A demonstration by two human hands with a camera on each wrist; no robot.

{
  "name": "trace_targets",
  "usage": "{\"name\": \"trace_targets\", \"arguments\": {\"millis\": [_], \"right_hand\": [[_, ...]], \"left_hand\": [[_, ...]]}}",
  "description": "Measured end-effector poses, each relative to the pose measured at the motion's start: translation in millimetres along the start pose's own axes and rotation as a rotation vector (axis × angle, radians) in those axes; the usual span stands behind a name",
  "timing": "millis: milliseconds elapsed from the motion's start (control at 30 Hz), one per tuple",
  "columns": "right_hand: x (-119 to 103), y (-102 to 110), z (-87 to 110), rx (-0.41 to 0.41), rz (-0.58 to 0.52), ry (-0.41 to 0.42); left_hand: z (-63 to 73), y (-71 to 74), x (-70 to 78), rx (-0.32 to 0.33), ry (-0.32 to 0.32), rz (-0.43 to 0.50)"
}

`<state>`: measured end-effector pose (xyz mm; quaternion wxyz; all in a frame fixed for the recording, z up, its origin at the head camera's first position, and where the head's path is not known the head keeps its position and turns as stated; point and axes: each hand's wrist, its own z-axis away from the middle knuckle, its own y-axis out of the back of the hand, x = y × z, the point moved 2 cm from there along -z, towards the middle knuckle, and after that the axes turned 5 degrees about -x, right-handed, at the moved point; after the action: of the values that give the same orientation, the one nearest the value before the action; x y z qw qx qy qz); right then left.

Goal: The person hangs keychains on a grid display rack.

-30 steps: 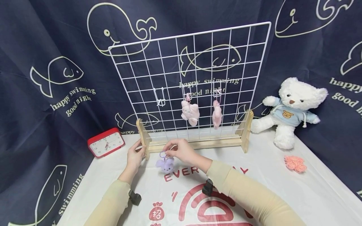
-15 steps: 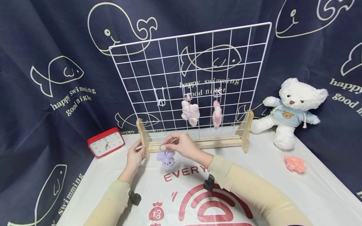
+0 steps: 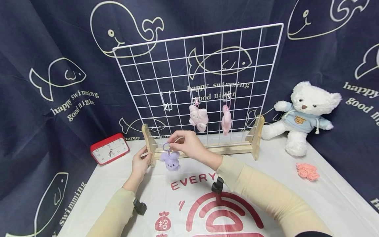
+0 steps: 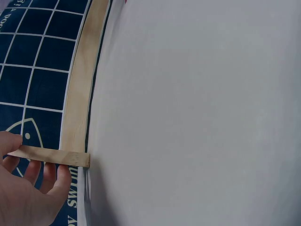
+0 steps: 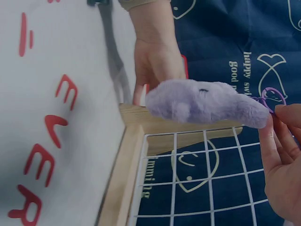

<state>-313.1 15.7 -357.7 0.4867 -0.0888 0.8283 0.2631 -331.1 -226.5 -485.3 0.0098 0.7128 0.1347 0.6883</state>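
Observation:
My right hand [image 3: 188, 144] pinches the purple ring of a fluffy purple plush keychain [image 3: 170, 161], which dangles in front of the rack's lower left part. In the right wrist view the plush [image 5: 202, 101] is seen side-on, its purple ring [image 5: 273, 100] between thumb and fingers. My left hand [image 3: 140, 165] grips the left wooden foot [image 4: 56, 156] of the white wire grid rack [image 3: 204, 82], thumb on one side and fingers on the other. A bare white hook [image 3: 167, 106] hangs on the grid above the purple plush.
Two pink plush keychains, one facing front [image 3: 198, 118] and one side-on [image 3: 226, 121], hang on the grid's other hooks. A red clock [image 3: 110, 149] stands left of the rack. To the right sit a white teddy bear [image 3: 303, 115] and a coral yarn bundle [image 3: 308, 171].
My right hand has risen toward the grid, lifting the purple plush keychain up and slightly left. My left hand stays on the wooden foot.

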Motion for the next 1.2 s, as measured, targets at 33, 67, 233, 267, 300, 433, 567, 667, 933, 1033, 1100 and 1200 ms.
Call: {"name": "trace_targets", "arguments": {"millis": [33,67,233,267,300,433,567,667,933,1033,1100,1200], "right_hand": [[-2.2,0.9,-1.3,0.002,0.004,0.006],[-4.4,2.1,-2.6,0.007,0.014,0.013],[-18.0,9.4,-10.7,0.022,0.035,0.052],[-20.7,11.1,-12.4,0.026,0.041,0.061],[-22.9,12.4,-14.3,0.028,0.043,0.064],[-28.1,17.2,-20.8,0.044,0.048,0.055],[-29.9,19.9,-24.4,0.063,0.048,0.028],[-31.5,21.0,-25.8,0.080,0.061,0.029],[-37.2,23.4,-32.0,0.126,0.001,0.045],[-39.8,24.1,-34.7,0.145,-0.034,0.057],[-41.1,25.1,-36.4,0.159,-0.050,0.070],[-42.7,27.8,-38.6,0.185,-0.051,0.092]], "left_hand": [[-0.2,-0.1,-0.3,0.002,0.002,-0.003],[-0.5,-0.4,-0.7,0.003,0.004,-0.002],[-0.7,-0.9,-1.5,-0.001,0.004,-0.009],[-0.7,-0.9,-1.5,-0.002,0.002,-0.011],[-0.8,-0.9,-1.6,-0.001,0.001,-0.015],[-1.3,-0.6,-1.6,0.005,-0.005,-0.021],[-1.8,-0.3,-2.7,0.006,-0.007,-0.016],[-1.6,-0.4,-3.5,0.010,-0.008,-0.015],[-0.4,-0.7,-2.5,0.013,-0.006,-0.018],[-0.4,-0.3,-1.9,0.009,-0.003,-0.023],[-0.4,0.0,-1.3,0.007,-0.003,-0.030],[-0.3,0.1,-0.3,0.010,0.000,-0.044]]}}
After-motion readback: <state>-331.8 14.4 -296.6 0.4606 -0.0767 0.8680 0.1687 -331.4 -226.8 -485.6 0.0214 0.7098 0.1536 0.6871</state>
